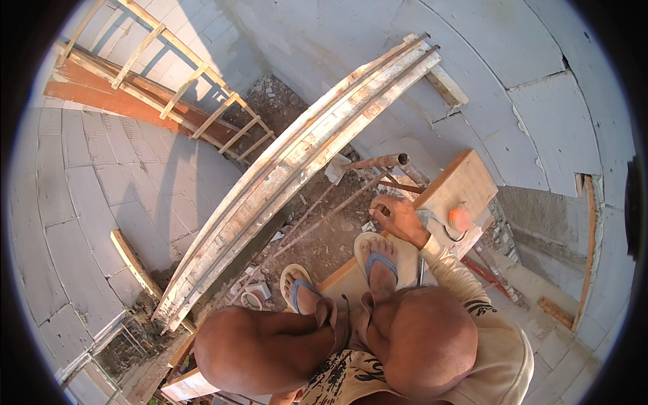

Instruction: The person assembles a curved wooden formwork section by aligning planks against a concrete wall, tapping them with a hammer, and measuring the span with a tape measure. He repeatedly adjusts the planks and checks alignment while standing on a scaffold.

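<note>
My right hand (403, 219), in a light long sleeve, reaches forward just beyond my right foot. Its fingers are curled, thumb close to the forefinger; what they hold, if anything, I cannot make out. Beside that hand, an orange round object (460, 219) with a dark cord lies on a wooden board (466, 181). Only a bit of my left hand (287, 397) shows at the lower edge, below my left knee, its fingers hidden. I squat with blue-strapped flip-flops (380, 260) on my feet, the right one on a plank.
A long mortar-stained timber beam (290, 165) with two metal bars along it crosses ahead. Rusty scaffold pipes (378, 162) stand below it. A wooden ladder (182, 84) leans at the far left. Grey block walls (486, 61) surround the rubble-strewn ground (331, 216) far below.
</note>
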The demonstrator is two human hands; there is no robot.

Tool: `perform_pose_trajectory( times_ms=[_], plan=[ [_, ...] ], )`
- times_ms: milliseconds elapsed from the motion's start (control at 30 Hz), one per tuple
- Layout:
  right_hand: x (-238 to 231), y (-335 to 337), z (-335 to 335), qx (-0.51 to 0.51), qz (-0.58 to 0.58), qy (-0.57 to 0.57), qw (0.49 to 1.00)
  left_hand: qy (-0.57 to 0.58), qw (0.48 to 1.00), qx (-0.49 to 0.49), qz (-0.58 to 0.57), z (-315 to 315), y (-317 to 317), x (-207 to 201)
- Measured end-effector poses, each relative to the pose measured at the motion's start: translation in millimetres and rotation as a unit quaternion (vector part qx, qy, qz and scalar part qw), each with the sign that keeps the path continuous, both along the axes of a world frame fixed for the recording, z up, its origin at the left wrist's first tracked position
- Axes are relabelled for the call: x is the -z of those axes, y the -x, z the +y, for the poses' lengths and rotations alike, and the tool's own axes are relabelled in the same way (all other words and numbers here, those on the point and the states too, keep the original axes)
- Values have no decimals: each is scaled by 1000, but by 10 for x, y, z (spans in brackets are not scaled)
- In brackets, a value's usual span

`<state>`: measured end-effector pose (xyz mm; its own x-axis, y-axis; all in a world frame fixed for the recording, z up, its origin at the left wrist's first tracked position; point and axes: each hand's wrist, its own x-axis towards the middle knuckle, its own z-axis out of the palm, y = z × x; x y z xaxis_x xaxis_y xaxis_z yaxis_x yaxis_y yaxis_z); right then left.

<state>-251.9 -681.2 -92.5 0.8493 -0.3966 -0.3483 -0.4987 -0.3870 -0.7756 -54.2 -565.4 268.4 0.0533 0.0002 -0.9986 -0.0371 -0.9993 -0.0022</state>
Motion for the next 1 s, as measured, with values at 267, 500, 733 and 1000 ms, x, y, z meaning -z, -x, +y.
perform_pose_trajectory(
  times_ms=[267,500,733,1000],
  plan=[
    [117,57,154,-23,-10,0,1000,-12,984,-174,-25,1657,676,843],
    [335,3,72,-44,11,1,999,186,774,-595,-109,4127,2792,2111],
    [292,-164,13,-101,16,23,994,208,690,-676,-155,4321,3079,2364],
    [154,-213,16,-102,-5,29,994,199,739,-609,-208,4139,2741,2190]
  ],
)
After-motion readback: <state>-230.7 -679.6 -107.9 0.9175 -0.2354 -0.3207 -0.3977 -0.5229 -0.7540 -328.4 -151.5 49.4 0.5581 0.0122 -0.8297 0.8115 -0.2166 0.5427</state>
